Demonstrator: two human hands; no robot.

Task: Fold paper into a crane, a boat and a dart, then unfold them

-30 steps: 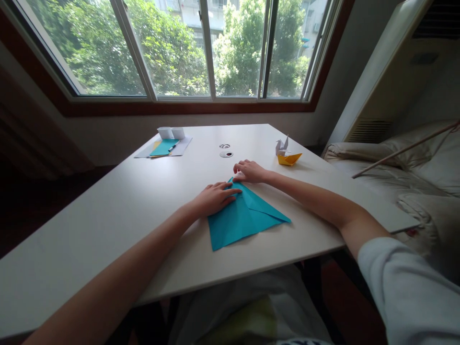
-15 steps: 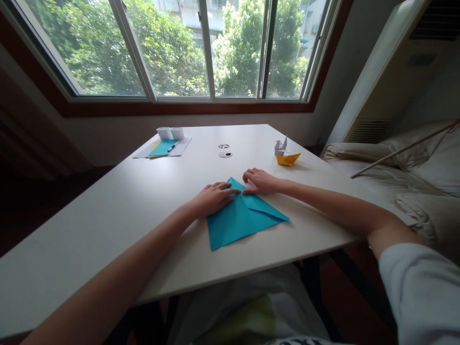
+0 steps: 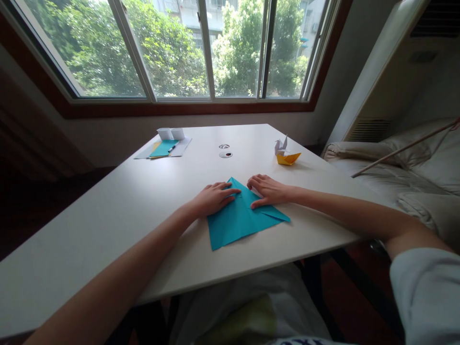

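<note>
Two hands press flat, fingers spread, on our folded teal paper (image 3: 239, 220) near the surface's (image 3: 108, 215) front edge: left hand (image 3: 213, 197) at its 10 o'clock, right hand (image 3: 269, 190) at 1 o'clock. Bare room spreads leftward.

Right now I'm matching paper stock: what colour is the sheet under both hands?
Teal blue, plain, no pattern: the folded sheet shows clearly in the head view.
</note>
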